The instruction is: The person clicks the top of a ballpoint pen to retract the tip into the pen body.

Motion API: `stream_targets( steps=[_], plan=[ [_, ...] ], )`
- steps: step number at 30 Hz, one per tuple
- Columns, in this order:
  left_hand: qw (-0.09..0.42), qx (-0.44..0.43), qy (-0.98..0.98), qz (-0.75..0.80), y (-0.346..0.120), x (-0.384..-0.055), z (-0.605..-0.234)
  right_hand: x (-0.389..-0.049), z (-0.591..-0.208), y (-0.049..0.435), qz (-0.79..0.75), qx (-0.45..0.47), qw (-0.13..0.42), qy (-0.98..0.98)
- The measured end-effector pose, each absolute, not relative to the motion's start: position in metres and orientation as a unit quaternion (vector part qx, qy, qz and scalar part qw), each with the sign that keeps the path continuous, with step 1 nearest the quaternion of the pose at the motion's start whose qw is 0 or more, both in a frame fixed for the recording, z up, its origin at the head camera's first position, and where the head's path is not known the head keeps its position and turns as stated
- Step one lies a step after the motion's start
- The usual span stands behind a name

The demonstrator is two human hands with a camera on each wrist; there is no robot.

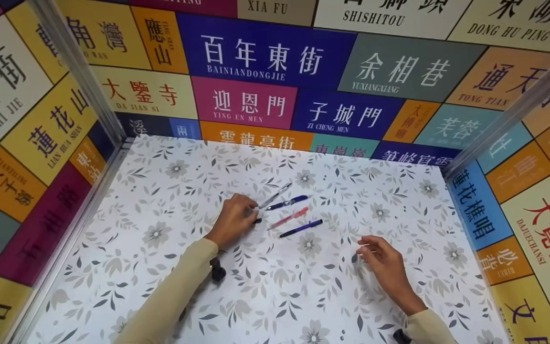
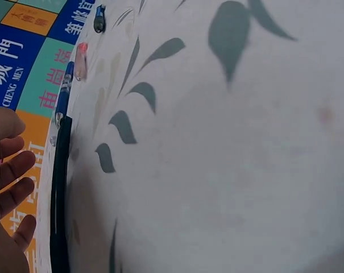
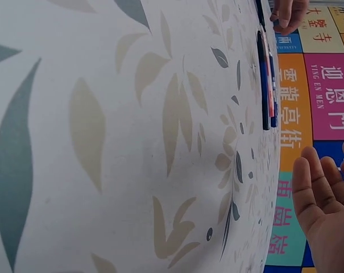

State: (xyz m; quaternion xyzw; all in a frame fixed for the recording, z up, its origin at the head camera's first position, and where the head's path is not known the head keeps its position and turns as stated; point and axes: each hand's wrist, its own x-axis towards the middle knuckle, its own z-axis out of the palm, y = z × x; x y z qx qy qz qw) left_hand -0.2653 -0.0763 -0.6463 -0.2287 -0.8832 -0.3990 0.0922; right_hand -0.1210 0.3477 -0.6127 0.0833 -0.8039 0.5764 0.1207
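Note:
My left hand (image 1: 234, 219) hovers low at the left end of a group of pens, its fingers loosely bent and holding nothing in the left wrist view. Close by its fingers lies a dark pen (image 2: 60, 187), mostly hidden behind the hand in the head view. To the right of this hand lie a clear pen (image 1: 276, 194), a dark blue pen (image 1: 287, 203), a pink pen (image 1: 288, 218) and a blue pen with a black end (image 1: 301, 228), roughly side by side and slanting. Over the right part of the table, my right hand (image 1: 386, 263) is apart from the pens, fingers relaxed.
The table is covered with a white cloth (image 1: 160, 282) printed with grey flowers and leaves. Panels with coloured signs (image 1: 260, 52) enclose it at the back and both sides, with metal posts (image 1: 518, 105) at the corners.

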Motion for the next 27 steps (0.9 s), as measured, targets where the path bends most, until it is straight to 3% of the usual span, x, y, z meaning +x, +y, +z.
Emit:
stream_targets(
  steps=[27],
  plan=[
    [0.090, -0.247, -0.895, -0.361, -0.039, -0.308, -0.641, -0.118, -0.623, 0.347, 0.570, 0.089, 0.135, -0.806]
  ],
)
